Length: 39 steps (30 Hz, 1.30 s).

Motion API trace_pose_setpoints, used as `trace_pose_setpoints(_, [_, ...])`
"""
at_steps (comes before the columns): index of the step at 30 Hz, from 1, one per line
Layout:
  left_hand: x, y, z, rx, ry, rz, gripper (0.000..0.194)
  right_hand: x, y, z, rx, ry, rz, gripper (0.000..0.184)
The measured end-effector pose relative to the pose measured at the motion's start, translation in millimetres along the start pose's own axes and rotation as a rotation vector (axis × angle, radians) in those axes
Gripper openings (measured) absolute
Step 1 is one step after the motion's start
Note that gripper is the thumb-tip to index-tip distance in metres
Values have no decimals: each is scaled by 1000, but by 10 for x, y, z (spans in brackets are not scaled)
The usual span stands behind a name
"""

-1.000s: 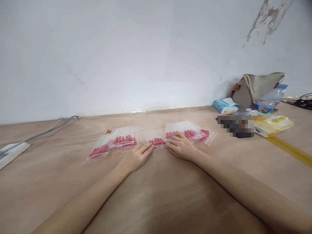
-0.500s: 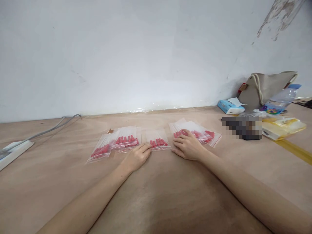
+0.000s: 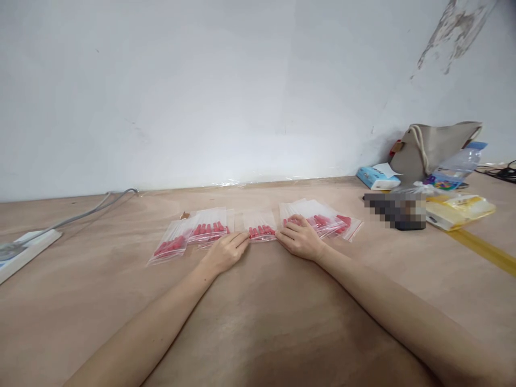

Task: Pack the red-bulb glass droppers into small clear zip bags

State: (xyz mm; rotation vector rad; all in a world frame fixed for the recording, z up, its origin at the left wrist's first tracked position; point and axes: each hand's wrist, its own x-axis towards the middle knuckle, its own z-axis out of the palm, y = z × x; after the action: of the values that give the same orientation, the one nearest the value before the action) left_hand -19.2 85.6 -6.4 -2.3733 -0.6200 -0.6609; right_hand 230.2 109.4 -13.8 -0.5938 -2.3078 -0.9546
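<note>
A small clear zip-lock bag (image 3: 260, 220) with several red sleeve-like pieces (image 3: 262, 231) lies between my hands on the wooden table. At its near left corner, my left hand (image 3: 227, 251) has its fingers pressed together on the bag's edge. My right hand (image 3: 299, 239) is at the opposite near corner, thumb and fingertips closed on that edge; the exact grip is partly hidden. Beside my left hand is a group of similar bags (image 3: 207, 228). More filled bags (image 3: 322, 217) lie fanned out behind and right of my right hand.
A power strip (image 3: 36, 252) with a grey cable (image 3: 86, 215) sits at the left. On the right are a tissue pack (image 3: 373, 178), a beige bag (image 3: 443, 148), a clear bottle (image 3: 463, 161), a yellow-and-white packet (image 3: 459, 209) and a pixelated dark object (image 3: 397, 212). A wall (image 3: 201, 97) stands behind.
My right hand has moved left, from beside the right-hand bags to the middle bag's corner. My left hand stays at the other corner. The camera view has shifted slightly.
</note>
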Motion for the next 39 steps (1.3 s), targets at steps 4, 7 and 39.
trace_pose_setpoints(4, [0, -26, 20, 32, -10, 24, 19, 4, -13, -29, -24, 1, -2, 19])
trace_pose_setpoints(7, [-6, -31, 14, 43, -20, 24, 19, 14, -26, -48, -27, -10, 15, 20])
trace_pose_setpoints(39, [-22, -23, -63, -16, 39, -53, 16, 372, -226, 10, -73, 40, -94, 22])
